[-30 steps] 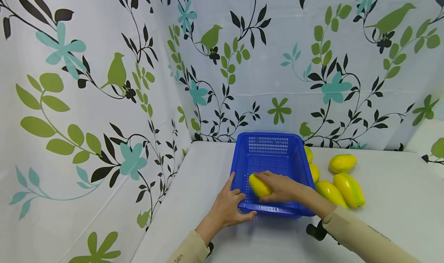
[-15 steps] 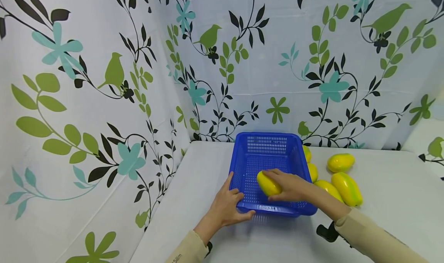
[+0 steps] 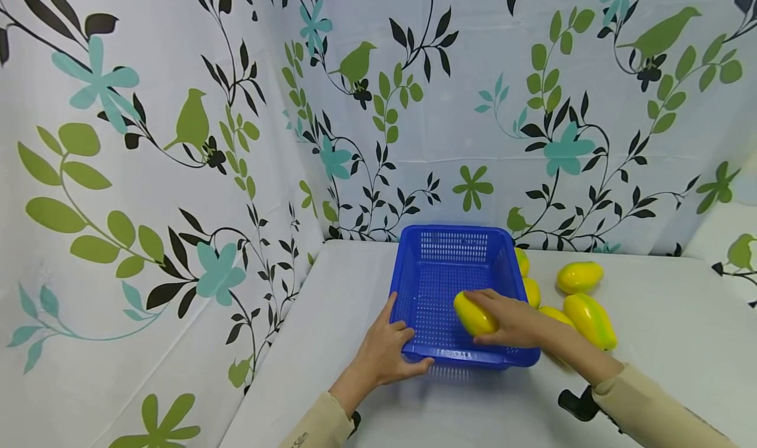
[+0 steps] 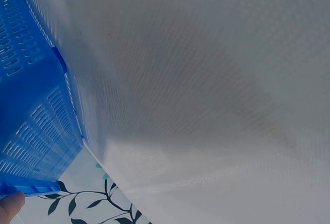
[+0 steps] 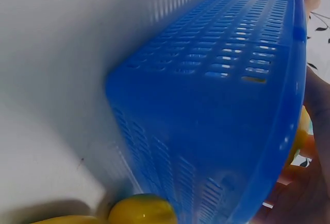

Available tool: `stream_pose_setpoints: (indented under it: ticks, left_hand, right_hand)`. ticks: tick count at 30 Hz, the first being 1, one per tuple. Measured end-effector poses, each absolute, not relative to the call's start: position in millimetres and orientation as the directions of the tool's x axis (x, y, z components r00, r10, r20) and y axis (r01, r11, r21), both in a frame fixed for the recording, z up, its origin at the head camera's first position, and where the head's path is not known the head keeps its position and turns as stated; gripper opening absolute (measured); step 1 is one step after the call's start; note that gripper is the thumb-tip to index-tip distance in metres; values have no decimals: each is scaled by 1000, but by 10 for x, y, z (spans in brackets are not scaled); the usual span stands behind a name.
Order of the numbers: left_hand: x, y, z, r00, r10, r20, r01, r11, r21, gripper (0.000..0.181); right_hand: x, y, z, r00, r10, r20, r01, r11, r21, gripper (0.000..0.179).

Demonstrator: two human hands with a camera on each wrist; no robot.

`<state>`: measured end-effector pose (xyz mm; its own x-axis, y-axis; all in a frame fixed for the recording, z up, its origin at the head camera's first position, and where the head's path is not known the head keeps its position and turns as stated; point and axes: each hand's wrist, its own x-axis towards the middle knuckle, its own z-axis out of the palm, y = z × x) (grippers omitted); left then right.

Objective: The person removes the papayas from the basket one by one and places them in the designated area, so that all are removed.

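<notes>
A blue plastic basket (image 3: 434,277) with slotted sides stands on the white table. My left hand (image 3: 381,353) grips its front left corner, fingers over the left rim and the thumb along the front rim. Inside the basket's outline, toward the right, my right hand (image 3: 511,320) holds a yellow mango (image 3: 473,313) by its right side. In the right wrist view, the basket's outer wall (image 5: 206,100) hides much of that mango (image 5: 300,136). One fingertip (image 4: 11,204) of my left hand shows at the basket's rim in the left wrist view.
Right of the basket lie several more mangoes, among them a far one (image 3: 579,277) and one with a green streak (image 3: 591,320). Two others (image 3: 531,291) are partly hidden by the basket's right side. A leaf-and-bird patterned curtain (image 3: 473,139) hangs behind and at the left.
My right hand has moved the mango from the basket's left middle toward its right side. The left hand keeps its grip on the corner, and the basket stays in place.
</notes>
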<state>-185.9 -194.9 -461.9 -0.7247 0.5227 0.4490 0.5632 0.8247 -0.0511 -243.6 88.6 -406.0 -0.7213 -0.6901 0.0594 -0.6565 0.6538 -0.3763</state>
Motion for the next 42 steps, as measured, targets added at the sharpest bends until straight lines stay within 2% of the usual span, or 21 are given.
stream_pose_setpoints:
  ticks: [9,27,37,42]
  left_hand:
    - [-1834,-1947,-4575,-750,508,423,545,838,-39,65]
    - [-1845,-1942,-4591,-730,517,447,562,826,-38,63]
    - [-1847,-1938,-4610,-721,520,459,569,821,-36,65]
    - [-1834,-1945,-4588,-740,504,445,554,832,-23,66]
  right_hand:
    - [-2424,978,-3972,-731,-678,74,-646,654,-393,86]
    - [-2360,1318,-3747,-778,-621,98,-593,673,-442,89]
    - [-2338,1524,-3716,-807,-579,114,-567,707,-422,87]
    - [-2293,1667,-3709,-813,-564,149,-570,715,-405,84]
